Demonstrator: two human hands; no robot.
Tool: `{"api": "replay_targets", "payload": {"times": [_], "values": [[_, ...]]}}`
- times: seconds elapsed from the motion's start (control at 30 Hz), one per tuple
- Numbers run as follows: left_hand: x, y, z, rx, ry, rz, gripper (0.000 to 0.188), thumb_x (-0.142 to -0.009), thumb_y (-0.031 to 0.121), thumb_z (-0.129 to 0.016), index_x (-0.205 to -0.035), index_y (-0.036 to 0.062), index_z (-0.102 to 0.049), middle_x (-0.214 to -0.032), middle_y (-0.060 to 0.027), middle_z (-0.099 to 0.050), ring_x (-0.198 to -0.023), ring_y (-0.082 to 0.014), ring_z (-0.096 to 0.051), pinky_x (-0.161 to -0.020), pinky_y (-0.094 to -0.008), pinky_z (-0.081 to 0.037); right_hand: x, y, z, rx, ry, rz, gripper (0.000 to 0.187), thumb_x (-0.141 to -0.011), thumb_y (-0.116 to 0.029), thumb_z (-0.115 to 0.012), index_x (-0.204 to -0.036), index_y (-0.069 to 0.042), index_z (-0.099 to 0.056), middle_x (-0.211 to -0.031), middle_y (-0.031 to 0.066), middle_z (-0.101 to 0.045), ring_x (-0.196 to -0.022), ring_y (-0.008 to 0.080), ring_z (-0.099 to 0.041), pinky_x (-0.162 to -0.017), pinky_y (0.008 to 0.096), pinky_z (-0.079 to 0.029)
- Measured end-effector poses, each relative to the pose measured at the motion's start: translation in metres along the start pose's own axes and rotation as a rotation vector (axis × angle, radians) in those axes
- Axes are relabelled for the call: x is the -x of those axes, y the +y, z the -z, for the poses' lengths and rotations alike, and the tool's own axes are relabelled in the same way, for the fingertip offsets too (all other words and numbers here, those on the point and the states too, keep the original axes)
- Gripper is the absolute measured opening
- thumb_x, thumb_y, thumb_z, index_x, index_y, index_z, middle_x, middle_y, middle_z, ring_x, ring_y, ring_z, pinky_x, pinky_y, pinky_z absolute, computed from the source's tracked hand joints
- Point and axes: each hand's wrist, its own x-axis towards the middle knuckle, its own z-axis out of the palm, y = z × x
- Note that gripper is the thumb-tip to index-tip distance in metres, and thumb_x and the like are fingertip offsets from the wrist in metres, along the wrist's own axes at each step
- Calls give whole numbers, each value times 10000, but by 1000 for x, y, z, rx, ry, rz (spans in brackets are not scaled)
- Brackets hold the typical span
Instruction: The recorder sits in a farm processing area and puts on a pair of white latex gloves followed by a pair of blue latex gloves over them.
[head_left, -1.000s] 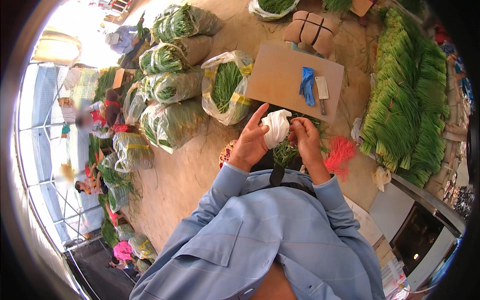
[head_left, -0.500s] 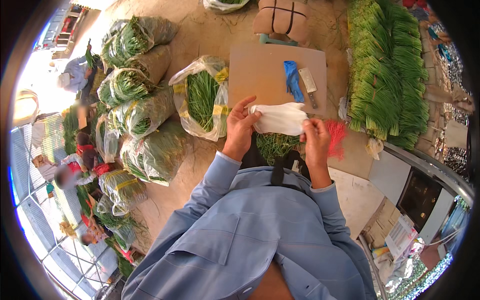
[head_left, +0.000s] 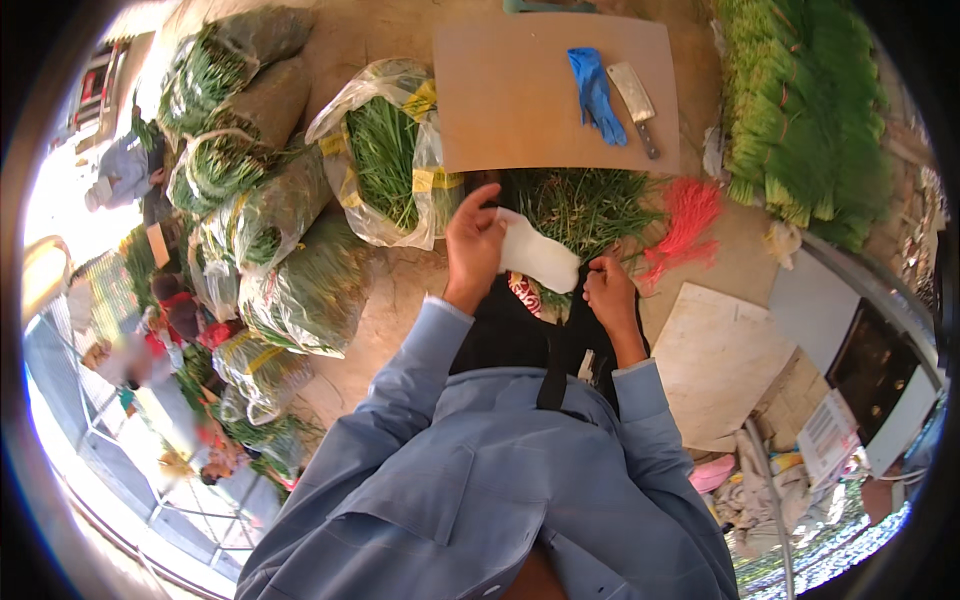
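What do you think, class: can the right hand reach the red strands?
Probably yes: the red strands lie close beside the right hand and nothing visible blocks them, though it may hold the white cloth.

There are two hands (head_left: 474,248), one white cloth (head_left: 538,256), one blue glove (head_left: 594,94), one cleaver (head_left: 632,96) and one board (head_left: 515,95).

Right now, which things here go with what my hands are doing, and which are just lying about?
With the hands:
- white cloth, held in the left hand, its other end close by the right hand

Apparently just lying about:
- blue glove, on the brown board
- cleaver, beside the glove
- red strands
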Motion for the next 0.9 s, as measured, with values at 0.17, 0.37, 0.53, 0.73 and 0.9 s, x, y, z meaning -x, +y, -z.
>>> {"api": "replay_targets", "payload": {"times": [0.17, 0.37, 0.53, 0.73, 0.9], "values": [[19, -83, -31, -643, -230, -141, 491, -801, -86, -508, -1263, 75, -554, -893, -165, -672, -679, -224, -667, -624, -319, -514, -22, 35, -21, -638, -152, -237, 221, -950, -185, -554, -1060, 2, -592, -780, 28, -612, -636, 87, -580, -591, 244, -487], [-17, -179, -60, -879, -632, -445, 460, -806, -68, -557, -1249, 56, -550, -950, -193, -672, -773, -352, -682, -637, -397, -547, -83, 114, -31, -735, -435, -51, 209, -953, -201, -582, -1041, -15, -616, -771, 8, -602, -667, 46, -549, -586, 200, -449], [-80, -215, -79, -966, -951, -609, 500, -778, -90, -563, -1256, 54, -548, -960, -167, -683, -793, -331, -687, -651, -383, -557, -152, 157, -14, -510, -526, 212, 243, -911, -150, -623, -1091, 13, -634, -922, 47, -662, -815, 99, -590, -743, 279, -490], [-152, -240, -114, -824, -994, -907, 588, -737, -143, -563, -1285, 71, -538, -990, -136, -692, -815, -285, -701, -664, -340, -561, -206, 149, -5, -488, -303, 295, 180, -839, -110, -576, -942, 12, -659, -724, -5, -599, -644, 98, -539, -573, 273, -435], [-155, -222, -89, -761, -913, -978, 683, -702, -169, -572, -1331, 87, -509, -995, -109, -691, -790, -200, -699, -651, -292, -540, -196, 113, -15, -332, -227, 554, 199, -855, -142, -559, -914, 17, -661, -739, 17, -613, -628, 106, -549, -580, 265, -443]]}}
